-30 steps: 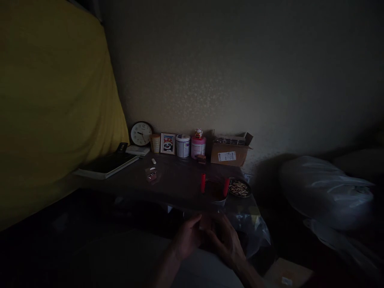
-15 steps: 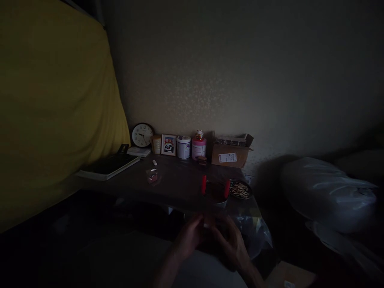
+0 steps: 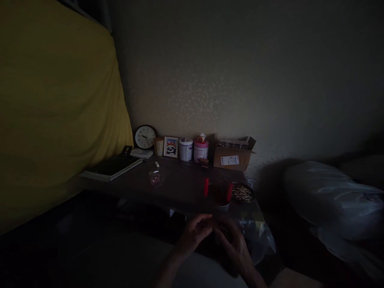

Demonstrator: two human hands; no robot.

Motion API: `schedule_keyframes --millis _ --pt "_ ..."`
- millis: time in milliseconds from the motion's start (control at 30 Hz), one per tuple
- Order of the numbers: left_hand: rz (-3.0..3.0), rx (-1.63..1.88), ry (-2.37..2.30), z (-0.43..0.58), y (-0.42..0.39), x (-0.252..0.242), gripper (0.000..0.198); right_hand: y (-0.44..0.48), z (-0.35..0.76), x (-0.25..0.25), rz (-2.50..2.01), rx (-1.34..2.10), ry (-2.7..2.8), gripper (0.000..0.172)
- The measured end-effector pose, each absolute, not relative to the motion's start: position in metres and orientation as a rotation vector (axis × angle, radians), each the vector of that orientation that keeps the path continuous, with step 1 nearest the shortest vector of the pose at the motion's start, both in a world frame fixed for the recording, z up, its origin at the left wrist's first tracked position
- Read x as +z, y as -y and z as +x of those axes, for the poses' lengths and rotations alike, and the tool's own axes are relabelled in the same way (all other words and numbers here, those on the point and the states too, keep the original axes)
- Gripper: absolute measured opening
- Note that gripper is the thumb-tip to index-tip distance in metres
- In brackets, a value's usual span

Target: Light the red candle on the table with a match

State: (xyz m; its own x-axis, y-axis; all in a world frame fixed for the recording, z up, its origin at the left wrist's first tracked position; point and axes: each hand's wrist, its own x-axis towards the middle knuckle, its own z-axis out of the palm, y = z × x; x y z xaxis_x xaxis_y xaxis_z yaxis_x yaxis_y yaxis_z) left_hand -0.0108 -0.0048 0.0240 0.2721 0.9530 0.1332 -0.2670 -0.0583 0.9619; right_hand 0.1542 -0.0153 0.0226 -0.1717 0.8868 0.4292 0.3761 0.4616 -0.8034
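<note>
In front of the table's near edge, my left hand [image 3: 194,236] and my right hand [image 3: 235,242] meet at their fingertips. The fingers of both are bent in a pinch. Something small and dark seems to sit between them, too dim to make out. Just beyond my hands stands a round container [image 3: 223,207] on the table. One red cylinder [image 3: 206,187] rises at its left side and another red cylinder [image 3: 229,192] at its right. Beside it lies a round dish [image 3: 253,196] of small pale wooden sticks [image 3: 241,193].
On the dark table [image 3: 180,186] lie a small plastic bag [image 3: 155,178], a white piece [image 3: 157,164] and a large book [image 3: 112,170]. Along the wall stand a clock [image 3: 145,137], a panda picture [image 3: 171,147], two tins [image 3: 186,149] and a cardboard box [image 3: 232,158]. White plastic bags [image 3: 330,192] bulge at right.
The view has shifted slightly, so the table's things appear a little lower and to the right. My left hand's fingers have turned and stretched toward my right hand.
</note>
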Motion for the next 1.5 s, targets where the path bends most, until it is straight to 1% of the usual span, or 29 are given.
schedule_keyframes --millis 233,500,733,833,933,1100,1500 --pt "1.203 1.151 -0.813 -0.010 0.003 0.021 0.035 0.015 0.155 0.020 -1.100 0.701 1.742 0.028" --pt "1.142 1.155 -0.756 -0.007 0.000 0.017 0.034 0.014 0.156 0.020 -1.096 0.713 1.715 0.028" --pt "1.021 1.262 -0.684 -0.007 -0.003 0.016 0.029 0.010 0.161 0.022 -1.084 0.754 1.427 0.029" --pt "0.949 1.260 -0.607 -0.006 -0.003 0.016 0.027 0.008 0.160 0.024 -1.152 0.727 1.281 0.030" --pt "0.940 1.242 -0.577 -0.005 -0.003 0.017 0.025 0.007 0.158 0.025 -1.119 0.750 1.210 0.029" --pt "0.906 1.229 -0.604 -0.003 -0.003 0.015 0.025 0.008 0.158 0.024 -1.115 0.788 1.216 0.032" --pt "0.929 1.217 -0.583 0.000 -0.003 0.015 0.026 0.002 0.160 0.012 -1.099 0.860 1.234 0.028"
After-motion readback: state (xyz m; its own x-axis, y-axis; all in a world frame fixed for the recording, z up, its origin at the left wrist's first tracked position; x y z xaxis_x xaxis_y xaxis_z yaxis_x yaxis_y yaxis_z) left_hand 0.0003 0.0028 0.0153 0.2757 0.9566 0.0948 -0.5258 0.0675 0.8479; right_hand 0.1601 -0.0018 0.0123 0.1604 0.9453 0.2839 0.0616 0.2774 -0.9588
